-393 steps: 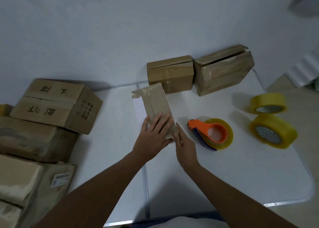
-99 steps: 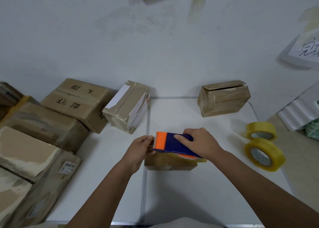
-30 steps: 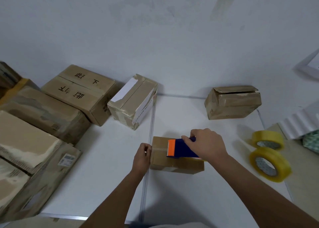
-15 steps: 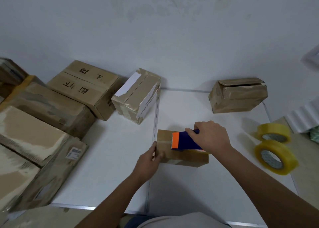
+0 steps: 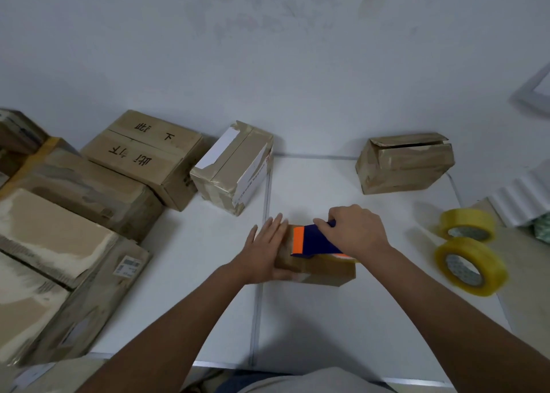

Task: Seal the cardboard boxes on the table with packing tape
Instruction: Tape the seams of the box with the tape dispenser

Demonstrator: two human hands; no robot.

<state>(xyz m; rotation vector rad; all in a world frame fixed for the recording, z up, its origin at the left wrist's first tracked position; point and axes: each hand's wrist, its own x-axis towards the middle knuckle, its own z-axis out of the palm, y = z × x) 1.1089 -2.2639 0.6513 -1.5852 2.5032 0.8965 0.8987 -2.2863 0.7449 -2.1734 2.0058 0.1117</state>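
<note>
Small box sits mid table, near front edge; bare white room in front and right of it. Left hand flat, fingers straight, presses box's left end. Right hand curls round blue-orange tape dispenser on box top. Two yellow tape rolls by right edge. Two more boxes at back, big box pile left

The small box lies on the bench under both hands, left hand on its left end, right hand holding the dispenser on top. Two tape rolls sit right of the hands; stacked cartons lie left; an open box stands behind.
</note>
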